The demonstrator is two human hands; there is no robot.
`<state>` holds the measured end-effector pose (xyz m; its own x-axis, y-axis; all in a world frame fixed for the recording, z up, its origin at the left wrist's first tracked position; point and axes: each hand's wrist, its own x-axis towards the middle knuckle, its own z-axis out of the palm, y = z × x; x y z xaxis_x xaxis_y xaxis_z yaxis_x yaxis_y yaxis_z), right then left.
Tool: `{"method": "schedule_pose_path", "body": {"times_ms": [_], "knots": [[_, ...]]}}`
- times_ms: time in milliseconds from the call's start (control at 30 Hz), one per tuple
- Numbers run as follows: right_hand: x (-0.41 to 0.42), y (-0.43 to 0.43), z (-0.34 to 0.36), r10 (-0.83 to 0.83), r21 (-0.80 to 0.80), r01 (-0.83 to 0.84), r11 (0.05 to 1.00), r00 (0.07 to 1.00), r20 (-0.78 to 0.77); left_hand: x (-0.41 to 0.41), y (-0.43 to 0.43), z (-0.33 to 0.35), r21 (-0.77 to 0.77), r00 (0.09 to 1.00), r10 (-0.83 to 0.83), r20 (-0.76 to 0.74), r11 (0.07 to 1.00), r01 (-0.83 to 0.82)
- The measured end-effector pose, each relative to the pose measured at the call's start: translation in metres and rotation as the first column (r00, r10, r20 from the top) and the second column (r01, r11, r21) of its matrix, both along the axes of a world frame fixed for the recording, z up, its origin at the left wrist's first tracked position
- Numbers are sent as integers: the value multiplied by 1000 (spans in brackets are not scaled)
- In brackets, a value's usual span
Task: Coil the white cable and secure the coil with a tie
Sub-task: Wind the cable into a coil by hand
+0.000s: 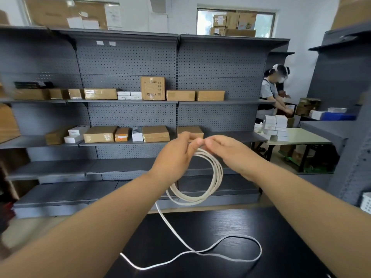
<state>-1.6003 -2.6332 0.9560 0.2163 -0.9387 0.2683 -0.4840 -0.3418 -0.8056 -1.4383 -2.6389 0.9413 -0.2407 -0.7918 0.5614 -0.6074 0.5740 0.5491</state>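
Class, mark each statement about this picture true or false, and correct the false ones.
1. The left hand and right hand hold the coiled white cable at its top. True.
2. All of the cable is coiled. False: a loose length trails onto the black table.
3. A tie is round the coil. False: no tie shows.
4. Cardboard boxes stand on the grey shelves. True.
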Motion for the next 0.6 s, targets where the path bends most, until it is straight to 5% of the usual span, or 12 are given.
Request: {"method": "schedule_pose_path", "body": {"times_ms": [167,333,467,600], "knots": [[9,11,-8,133,167,-149,975,986,102,-7,8,-7,57,998,15,-54,998,-12],[18,19,-29,23,229,-49,972,993,114,-10,10,-14,137,991,1,-131,990,17],[26,18,-33,-185,17,185,983,978,95,-13,18,-10,165,980,-49,-192,983,82],[22,8,-38,-264,-81,279,957,952,154,-5,9,-2,368,968,-71,-241,916,159]]}}
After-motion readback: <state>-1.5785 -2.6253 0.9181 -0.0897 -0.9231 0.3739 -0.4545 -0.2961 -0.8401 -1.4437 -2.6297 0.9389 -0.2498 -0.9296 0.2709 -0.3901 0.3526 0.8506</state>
